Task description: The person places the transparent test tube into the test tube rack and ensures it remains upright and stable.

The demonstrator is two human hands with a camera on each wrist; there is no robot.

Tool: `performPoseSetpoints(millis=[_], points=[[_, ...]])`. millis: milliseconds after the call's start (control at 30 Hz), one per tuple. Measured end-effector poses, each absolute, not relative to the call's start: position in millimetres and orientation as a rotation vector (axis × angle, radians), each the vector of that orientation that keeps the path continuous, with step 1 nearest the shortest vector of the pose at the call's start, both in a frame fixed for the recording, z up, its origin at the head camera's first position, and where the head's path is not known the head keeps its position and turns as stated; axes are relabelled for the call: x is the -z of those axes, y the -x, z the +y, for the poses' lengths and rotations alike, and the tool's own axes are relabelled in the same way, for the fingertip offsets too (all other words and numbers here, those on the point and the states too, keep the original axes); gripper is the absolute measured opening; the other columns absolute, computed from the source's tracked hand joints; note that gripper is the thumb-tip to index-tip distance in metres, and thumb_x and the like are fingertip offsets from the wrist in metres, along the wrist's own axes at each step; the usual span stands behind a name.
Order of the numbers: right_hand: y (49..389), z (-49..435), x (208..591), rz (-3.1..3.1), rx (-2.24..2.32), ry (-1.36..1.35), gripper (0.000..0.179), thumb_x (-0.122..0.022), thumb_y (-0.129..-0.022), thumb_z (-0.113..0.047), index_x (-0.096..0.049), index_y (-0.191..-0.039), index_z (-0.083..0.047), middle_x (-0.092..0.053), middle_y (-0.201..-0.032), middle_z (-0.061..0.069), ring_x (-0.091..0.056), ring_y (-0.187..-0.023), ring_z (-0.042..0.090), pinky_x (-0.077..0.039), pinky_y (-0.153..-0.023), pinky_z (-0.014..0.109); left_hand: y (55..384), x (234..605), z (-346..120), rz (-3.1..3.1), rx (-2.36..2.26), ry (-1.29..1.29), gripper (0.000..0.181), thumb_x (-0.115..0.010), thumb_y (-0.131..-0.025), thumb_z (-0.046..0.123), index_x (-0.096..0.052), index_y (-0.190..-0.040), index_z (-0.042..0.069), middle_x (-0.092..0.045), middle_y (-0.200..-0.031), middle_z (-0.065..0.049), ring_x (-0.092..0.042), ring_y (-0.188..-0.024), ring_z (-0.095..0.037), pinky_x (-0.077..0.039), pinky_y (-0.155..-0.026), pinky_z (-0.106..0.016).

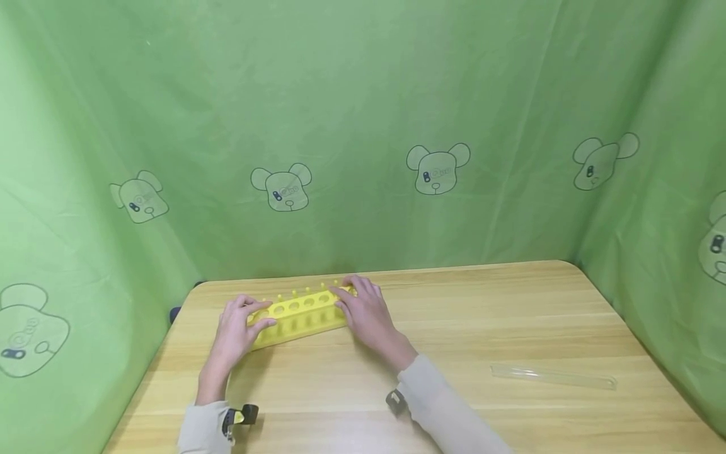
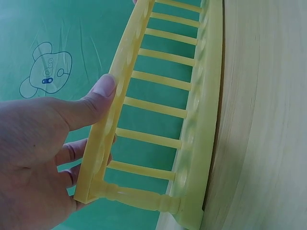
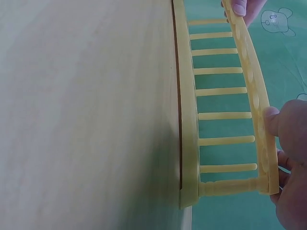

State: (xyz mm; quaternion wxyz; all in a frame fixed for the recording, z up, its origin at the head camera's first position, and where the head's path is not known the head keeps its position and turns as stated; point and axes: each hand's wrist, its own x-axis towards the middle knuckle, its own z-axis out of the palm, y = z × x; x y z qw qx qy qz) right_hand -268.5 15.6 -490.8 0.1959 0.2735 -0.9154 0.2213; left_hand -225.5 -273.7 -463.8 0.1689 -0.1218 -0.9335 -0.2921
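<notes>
Near right on a wood-grain table [image 1: 482,328], a clear test tube [image 1: 553,376] lies flat. Farther, left of centre, is an upright yellow test-tube rack [image 1: 306,320]; the left hand [image 1: 234,326] pinches its left end, the right hand [image 1: 367,312] its right. Beyond hangs a green bear-print curtain [image 1: 351,94].

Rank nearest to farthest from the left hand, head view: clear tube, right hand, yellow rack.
1. Yellow rack: its left end is in the left hand's grip.
2. Right hand: at the rack's other end.
3. Clear tube: lying apart, on the table's right side.
</notes>
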Motion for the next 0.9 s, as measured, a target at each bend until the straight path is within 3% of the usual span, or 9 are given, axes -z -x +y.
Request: performPoseSetpoints(millis=[900], points=[[260.4, 29.6, 491.9, -2.552, -0.644, -0.750, 0.035, -0.061, -0.104, -0.026, -0.065, -0.138, -0.018, -0.056, -0.135, 0.011, -0.049, -0.126, 0.029, -0.040, -0.107, 0.048, 225.9, 466.1, -262.9, -2.659, 0.842, 0.382, 0.042, -0.087, -0.081, 0.017, -0.074, -0.118, 0.000, -0.063, -0.109, -0.016, -0.052, -0.105, -0.038, -0.039, -0.093, -0.054]])
